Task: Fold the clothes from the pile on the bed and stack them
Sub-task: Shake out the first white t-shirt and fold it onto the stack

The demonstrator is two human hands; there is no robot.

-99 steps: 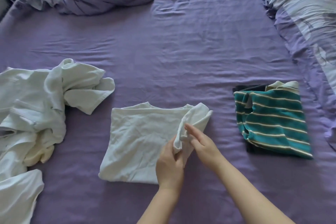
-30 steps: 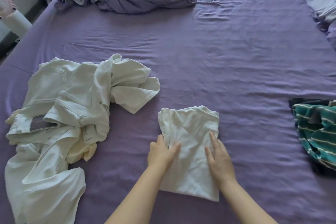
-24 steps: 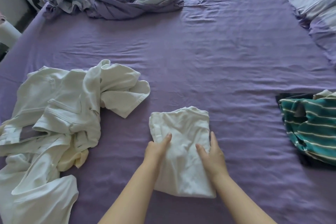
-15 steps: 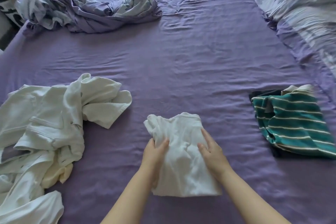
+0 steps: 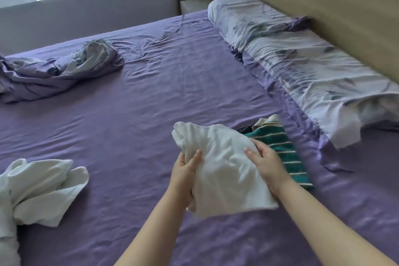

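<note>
A folded white shirt (image 5: 224,166) is lifted off the purple bed sheet (image 5: 151,101), held between both hands. My left hand (image 5: 183,175) grips its left edge, thumb on top. My right hand (image 5: 266,163) holds its right edge. The shirt partly overlaps a folded green striped top (image 5: 287,153) that lies on a dark garment (image 5: 245,130), the stack to the right. The pile of unfolded white clothes (image 5: 36,188) lies at the left edge.
A crumpled lilac bedcover (image 5: 58,71) lies at the far left of the bed. Patterned pillows (image 5: 313,67) run along the wooden headboard (image 5: 345,6) on the right. A window and a bedside stand are behind the bed.
The folded white shirt has been picked up from the sheet and carried to the right, up to the striped top. The view has swung right and upward.
</note>
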